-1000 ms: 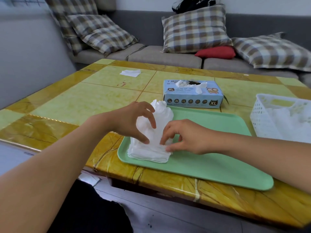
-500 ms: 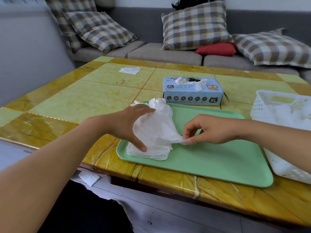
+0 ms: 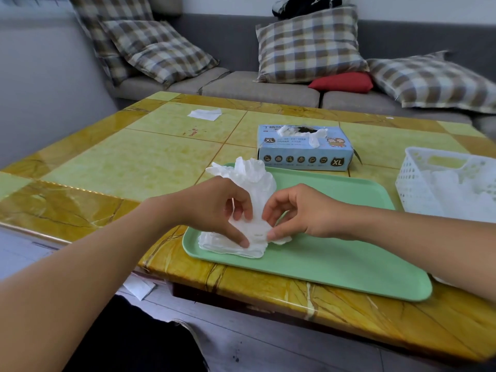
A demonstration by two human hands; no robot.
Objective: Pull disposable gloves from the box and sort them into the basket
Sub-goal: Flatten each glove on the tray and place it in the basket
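Fingers of the left hand [image 3: 214, 210] and right hand [image 3: 300, 210] pinched the white gloves [image 3: 252, 208], each grip narrow around the thin film. The bundle stood on a flat stack at the green tray's [image 3: 349, 264] left end; it looked light, limp and clingy, best taken by one edge. Box [image 3: 304, 149] and basket [image 3: 418, 189] sat beyond on the bench [image 3: 107, 170].

White disposable gloves [image 3: 243, 238] piled on the left end of a green tray, the top one [image 3: 257, 181] bunched and standing upright. Light blue XL glove box [image 3: 304, 149] just behind, a glove poking from its opening. White perforated basket [image 3: 410, 183] at right, holding gloves.
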